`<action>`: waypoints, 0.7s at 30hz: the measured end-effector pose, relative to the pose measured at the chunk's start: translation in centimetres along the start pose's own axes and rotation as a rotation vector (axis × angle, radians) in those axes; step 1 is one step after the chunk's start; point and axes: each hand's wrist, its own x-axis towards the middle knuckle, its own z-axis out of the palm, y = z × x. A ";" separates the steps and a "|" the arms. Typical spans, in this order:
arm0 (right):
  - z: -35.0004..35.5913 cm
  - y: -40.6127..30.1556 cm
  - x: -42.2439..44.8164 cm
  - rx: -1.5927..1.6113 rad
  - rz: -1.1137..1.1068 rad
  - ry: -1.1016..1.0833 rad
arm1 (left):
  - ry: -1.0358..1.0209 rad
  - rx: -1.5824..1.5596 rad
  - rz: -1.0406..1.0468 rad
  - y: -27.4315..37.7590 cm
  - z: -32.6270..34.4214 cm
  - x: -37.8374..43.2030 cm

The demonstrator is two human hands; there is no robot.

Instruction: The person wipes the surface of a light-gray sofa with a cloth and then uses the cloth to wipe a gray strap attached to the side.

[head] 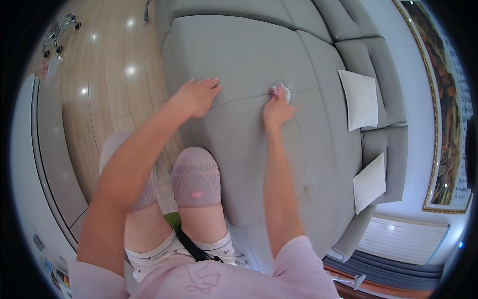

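Observation:
A wide grey sofa (239, 56) with stitched seams fills the middle of the head view. My left hand (199, 97) rests with spread fingers on or just over the seat's near left edge, holding nothing. Further right, my right hand (278, 110) is closed on a small white and pink cloth (287, 93), which lies against the seat by a seam. The fingers cover part of the cloth.
Two white cushions (360, 101) lean along the sofa's back at the right. My knees, in pink knee sleeves (196, 179), are beside the seat's edge. A wheeled metal base (59, 31) stands on the wood floor (112, 74). A grey-white cabinet (48, 149) is at left.

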 end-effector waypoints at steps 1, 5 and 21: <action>0.3 -1.4 -1.4 0.084 -0.055 0.097 | -0.028 0.005 -0.015 0.1 -0.5 0.4; 0.5 -7.9 -9.6 0.359 -0.207 -0.020 | -0.031 -0.001 -0.059 0.0 -0.5 1.7; 1.3 3.4 0.8 0.035 0.043 -0.029 | -0.047 -0.043 -0.105 -0.1 -0.2 -1.5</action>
